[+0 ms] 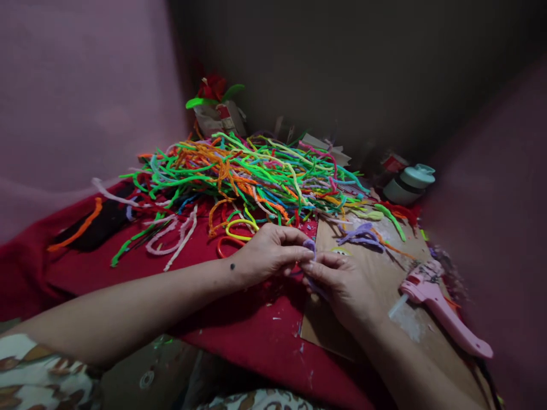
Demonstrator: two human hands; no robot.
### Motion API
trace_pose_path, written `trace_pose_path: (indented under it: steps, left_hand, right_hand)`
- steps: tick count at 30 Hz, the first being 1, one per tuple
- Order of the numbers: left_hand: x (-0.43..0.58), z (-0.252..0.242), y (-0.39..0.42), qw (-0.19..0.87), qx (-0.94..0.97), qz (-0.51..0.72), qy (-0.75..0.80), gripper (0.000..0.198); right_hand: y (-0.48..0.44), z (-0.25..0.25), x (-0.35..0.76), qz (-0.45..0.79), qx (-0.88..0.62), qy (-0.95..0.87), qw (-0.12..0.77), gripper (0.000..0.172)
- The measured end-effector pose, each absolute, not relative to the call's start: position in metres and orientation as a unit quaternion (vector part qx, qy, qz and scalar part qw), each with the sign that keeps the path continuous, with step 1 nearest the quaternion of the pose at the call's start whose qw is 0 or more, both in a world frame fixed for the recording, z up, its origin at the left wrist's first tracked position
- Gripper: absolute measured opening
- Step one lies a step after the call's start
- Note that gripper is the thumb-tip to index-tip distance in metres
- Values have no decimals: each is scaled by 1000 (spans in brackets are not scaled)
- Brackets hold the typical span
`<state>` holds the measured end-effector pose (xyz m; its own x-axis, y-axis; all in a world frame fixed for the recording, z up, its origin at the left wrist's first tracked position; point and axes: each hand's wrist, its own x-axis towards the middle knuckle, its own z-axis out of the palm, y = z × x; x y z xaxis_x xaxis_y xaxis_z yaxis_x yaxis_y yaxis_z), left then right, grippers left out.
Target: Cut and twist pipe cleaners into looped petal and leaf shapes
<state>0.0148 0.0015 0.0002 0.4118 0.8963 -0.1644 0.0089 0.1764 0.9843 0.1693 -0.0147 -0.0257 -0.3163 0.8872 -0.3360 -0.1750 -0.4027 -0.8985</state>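
Note:
My left hand (pixel 267 253) and my right hand (pixel 342 285) meet over the red cloth (pixel 256 330), fingertips pinched together on a small lilac pipe cleaner (pixel 310 246). Its loop shows between the two thumbs, and a short end pokes out under my right hand. Just beyond the hands lies a big tangled heap of coloured pipe cleaners (pixel 252 173). A bent lilac piece (pixel 361 234) rests on the cardboard sheet (pixel 384 267) close to my right hand.
A pink glue gun (pixel 440 307) lies on the cardboard at right. A white jar with a pale lid (pixel 408 183) stands behind it. A small box with a red flower (pixel 216 108) sits at the back. Pink walls close in on both sides.

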Motion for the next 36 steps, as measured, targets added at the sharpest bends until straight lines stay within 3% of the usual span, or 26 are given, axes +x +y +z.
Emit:
trace_pose_path:
  steps: [6, 11, 16, 21, 27, 32, 36]
  left_hand:
    - [14, 5, -2, 603, 594, 340, 410, 15]
    - [13, 13, 2, 498, 671, 342, 429, 15]
    - [16, 10, 5, 284, 767, 383, 429, 15]
    - [15, 8, 7, 253, 762, 418, 426, 16]
    - [0, 14, 16, 460, 586, 471, 472, 25]
    - [5, 8, 16, 584, 603, 316, 442, 23]
    - [10, 2, 11, 611, 618, 242, 431, 21]
  right_hand:
    - [-18, -25, 167, 733, -416, -402, 358, 18]
    - [-17, -19, 166, 747, -374, -399, 380, 16]
    - [-11, -15, 164, 720, -403, -407, 392, 15]
    - [-7, -13, 165, 708, -427, -416, 379, 18]
    - [-9, -16, 166, 699, -459, -398, 378, 24]
    - [-8, -19, 166, 704, -431, -354, 439, 21]
    - [-6, -24, 167, 703, -412, -352, 460, 16]
